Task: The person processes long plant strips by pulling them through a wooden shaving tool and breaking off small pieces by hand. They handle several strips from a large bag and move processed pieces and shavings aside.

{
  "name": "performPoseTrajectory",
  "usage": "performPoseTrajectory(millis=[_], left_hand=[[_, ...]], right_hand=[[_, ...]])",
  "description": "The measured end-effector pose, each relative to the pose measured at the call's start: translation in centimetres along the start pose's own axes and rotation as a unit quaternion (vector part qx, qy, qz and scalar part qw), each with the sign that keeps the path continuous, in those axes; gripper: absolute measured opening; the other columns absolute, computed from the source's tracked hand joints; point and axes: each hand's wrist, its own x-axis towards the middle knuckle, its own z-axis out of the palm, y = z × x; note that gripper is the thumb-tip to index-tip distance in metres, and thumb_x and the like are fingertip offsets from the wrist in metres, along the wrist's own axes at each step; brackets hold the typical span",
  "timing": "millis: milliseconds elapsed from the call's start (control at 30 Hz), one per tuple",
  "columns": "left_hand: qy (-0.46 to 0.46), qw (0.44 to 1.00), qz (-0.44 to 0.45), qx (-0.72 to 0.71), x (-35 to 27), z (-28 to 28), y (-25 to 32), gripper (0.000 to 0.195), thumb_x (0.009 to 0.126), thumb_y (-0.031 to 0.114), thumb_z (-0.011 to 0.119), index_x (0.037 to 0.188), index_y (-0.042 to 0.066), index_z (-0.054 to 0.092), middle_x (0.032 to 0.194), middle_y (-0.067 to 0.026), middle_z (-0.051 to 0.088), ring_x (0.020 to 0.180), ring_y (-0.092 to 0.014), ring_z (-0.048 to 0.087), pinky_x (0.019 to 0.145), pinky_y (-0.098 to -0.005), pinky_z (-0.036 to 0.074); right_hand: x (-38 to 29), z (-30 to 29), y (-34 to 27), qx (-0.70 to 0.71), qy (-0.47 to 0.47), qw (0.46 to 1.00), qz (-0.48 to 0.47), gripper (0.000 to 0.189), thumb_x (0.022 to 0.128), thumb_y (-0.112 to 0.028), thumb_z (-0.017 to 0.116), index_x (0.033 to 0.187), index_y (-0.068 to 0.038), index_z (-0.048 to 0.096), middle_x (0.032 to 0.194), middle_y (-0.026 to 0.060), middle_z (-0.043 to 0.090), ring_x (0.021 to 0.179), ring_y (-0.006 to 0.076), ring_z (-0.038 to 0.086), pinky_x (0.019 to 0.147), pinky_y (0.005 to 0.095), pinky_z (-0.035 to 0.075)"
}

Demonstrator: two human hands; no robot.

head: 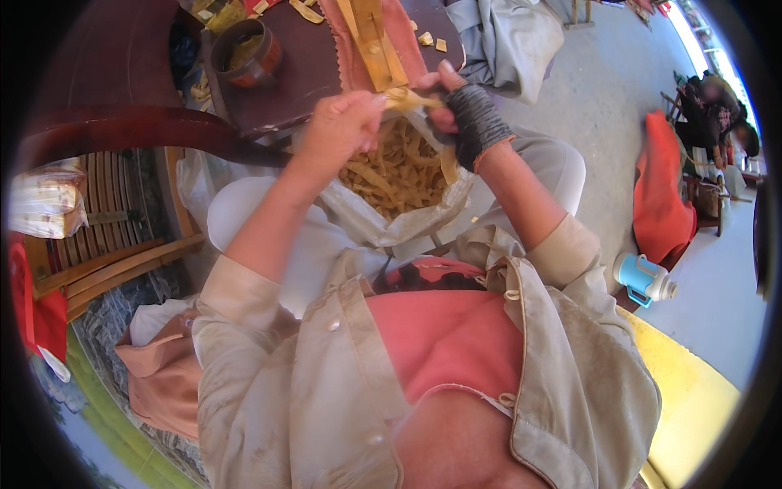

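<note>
My bare left hand (347, 125) pinches one end of a pale yellow, twisted strip (406, 99) of what looks like dried plant food. My right hand (461, 116), in a dark grey knitted fingerless glove, holds the strip's other end with the thumb raised; its fingers are blurred. Below both hands, between my knees, an open white woven sack (403, 229) holds many similar yellow strips (391, 177). Just beyond the strip, a wooden board-like tool (376, 49) with a metal fitting lies on a pink cloth (406, 30).
A metal mug (247, 52) stands on the brown tabletop (293, 79), near small yellow scraps (434, 41). Grey cloth (513, 43) hangs at the table's right. A blue-and-white thermos jug (644, 280) lies by an orange cloth (660, 189). Other people (712, 110) sit farther right. A bamboo chair (116, 269) is left.
</note>
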Motion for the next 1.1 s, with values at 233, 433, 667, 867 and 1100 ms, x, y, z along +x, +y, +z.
performPoseTrajectory(millis=[233, 433, 667, 867, 1100], left_hand=[[0.06, 0.96, 0.104, 0.253, 0.0, -1.7, 0.2, 0.018, 0.087, 0.02, 0.057, 0.08, 0.003, 0.056, 0.07, -0.0032, 0.054, 0.06, -0.015, 0.051, 0.063, -0.0277, 0.044], [0.056, 0.847, 0.281, 0.449, -0.4, 0.9, -0.6, 0.028, 0.081, 0.007, 0.062, 0.108, 0.007, 0.055, 0.098, -0.0097, 0.056, 0.086, -0.03, 0.057, 0.074, -0.0354, 0.046], [0.026, 0.803, 0.248, 0.541, -0.1, -0.5, -0.6, 0.008, 0.082, 0.007, 0.057, 0.089, 0.006, 0.052, 0.086, -0.0113, 0.053, 0.078, -0.034, 0.054, 0.065, -0.0412, 0.044], [0.044, 0.769, 0.367, 0.521, 0.6, -2.0, 0.7, 0.012, 0.087, 0.014, 0.052, 0.084, 0.003, 0.051, 0.075, -0.0127, 0.052, 0.07, -0.033, 0.055, 0.061, -0.0391, 0.045], [0.08, 0.966, 0.128, 0.212, 3.4, -2.1, -2.2, 0.018, 0.094, 0.021, 0.047, 0.094, 0.003, 0.052, 0.067, -0.0022, 0.048, 0.056, -0.012, 0.048, 0.053, -0.0266, 0.042]], right_hand=[[0.8, -1.4, 0.1, -0.041, -0.042, 0.998, -0.032, 0.026, 0.082, -0.036, 0.062, 0.081, -0.01, 0.058, 0.064, -0.0013, 0.05, 0.048, 0.0096, 0.041, 0.043, 0.0238, 0.032], [0.0, 0.4, 0.5, -0.38, -0.045, 0.898, -0.216, 0.028, 0.079, -0.028, 0.065, 0.078, -0.001, 0.061, 0.062, 0.0066, 0.056, 0.054, 0.0139, 0.052, 0.053, 0.0285, 0.042], [-1.7, 0.8, 0.2, -0.364, -0.091, 0.923, -0.088, 0.03, 0.08, -0.028, 0.064, 0.081, 0.001, 0.06, 0.063, 0.0057, 0.058, 0.059, 0.0129, 0.054, 0.057, 0.0278, 0.043], [-6.1, 4.0, -3.1, -0.373, -0.124, 0.901, -0.185, 0.031, 0.08, -0.029, 0.063, 0.084, 0.002, 0.061, 0.065, 0.009, 0.059, 0.061, 0.0159, 0.055, 0.061, 0.03, 0.045], [1.8, 0.7, -2.1, -0.554, 0.019, 0.751, -0.359, 0.033, 0.081, -0.03, 0.06, 0.085, 0.002, 0.063, 0.075, 0.0184, 0.062, 0.071, 0.029, 0.061, 0.069, 0.0356, 0.047]])
